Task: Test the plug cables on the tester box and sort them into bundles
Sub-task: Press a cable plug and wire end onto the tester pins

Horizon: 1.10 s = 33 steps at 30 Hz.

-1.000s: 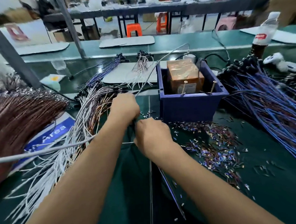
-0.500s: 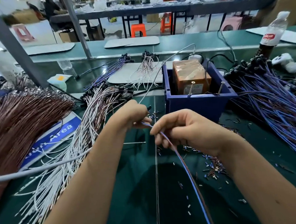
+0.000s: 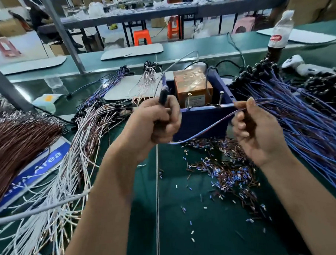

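Left hand (image 3: 159, 122) grips the black plug (image 3: 163, 97), right hand (image 3: 256, 128) pinches the blue cable (image 3: 205, 129) (slack). Loose end could snag the blue pile (image 3: 306, 122) beside it.

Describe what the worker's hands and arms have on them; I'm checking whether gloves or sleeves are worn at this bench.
Nothing is worn. The left hand and right hand are bare, with no gloves, rings or watch in view. Both forearms are bare from wrist to the frame's lower edge; no sleeve, wristband or strap shows.
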### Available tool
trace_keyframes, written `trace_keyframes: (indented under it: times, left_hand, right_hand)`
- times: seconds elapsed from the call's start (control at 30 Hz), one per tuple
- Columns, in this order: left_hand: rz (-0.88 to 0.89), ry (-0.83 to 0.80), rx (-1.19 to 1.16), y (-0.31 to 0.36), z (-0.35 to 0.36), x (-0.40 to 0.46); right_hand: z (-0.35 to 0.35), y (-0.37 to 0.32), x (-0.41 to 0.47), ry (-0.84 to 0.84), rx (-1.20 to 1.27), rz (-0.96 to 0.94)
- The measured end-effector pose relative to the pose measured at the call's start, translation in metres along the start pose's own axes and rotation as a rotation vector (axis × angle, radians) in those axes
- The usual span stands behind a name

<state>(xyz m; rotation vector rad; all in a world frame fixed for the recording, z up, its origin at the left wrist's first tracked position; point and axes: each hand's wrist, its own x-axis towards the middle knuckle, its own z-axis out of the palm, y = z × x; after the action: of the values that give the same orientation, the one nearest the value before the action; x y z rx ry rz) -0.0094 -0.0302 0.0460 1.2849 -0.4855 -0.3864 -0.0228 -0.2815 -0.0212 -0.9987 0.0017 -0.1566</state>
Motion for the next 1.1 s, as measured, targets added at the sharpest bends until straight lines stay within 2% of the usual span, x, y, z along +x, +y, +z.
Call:
trace_keyframes:
  times: [0.07, 0.17, 0.3, 0.5, 0.6, 0.7, 0.77, 0.87, 1.0, 1.1]
  left_hand:
    - [0.069, 0.114, 0.256, -0.011, 0.017, 0.011]
    - [0.243, 0.232, 0.472, -0.033, 0.043, 0.027]
    - [0.263, 0.255, 0.696, -0.054, 0.058, 0.039]
    - [0.194, 0.264, 0.586, -0.062, 0.050, 0.040]
    - [0.178, 0.247, 0.595, -0.064, 0.044, 0.041]
    - [0.186, 0.230, 0.496, -0.070, 0.039, 0.039]
    - [0.205, 0.184, 0.379, -0.073, 0.034, 0.036]
    - [0.206, 0.103, 0.314, -0.075, 0.029, 0.030]
    - [0.104, 0.076, 0.288, -0.085, 0.027, 0.027]
    - [0.045, 0.097, 0.271, -0.090, 0.026, 0.028]
  right_hand:
    - [-0.004, 0.006, -0.003, -0.060, -0.199, -0.022]
    - [0.003, 0.019, -0.012, -0.246, -0.396, -0.019]
    - [0.009, 0.026, -0.017, -0.354, -0.519, -0.025]
    - [0.009, 0.027, -0.016, -0.319, -0.478, -0.013]
    - [0.009, 0.026, -0.016, -0.346, -0.534, -0.007]
    - [0.007, 0.021, -0.016, -0.363, -0.593, -0.002]
    - [0.005, 0.018, -0.017, -0.308, -0.581, -0.030]
    - [0.000, 0.016, -0.014, -0.132, -0.473, -0.114]
    - [-0.001, 0.019, -0.013, -0.107, -0.499, -0.239]
    - [-0.001, 0.022, -0.011, -0.071, -0.534, -0.216]
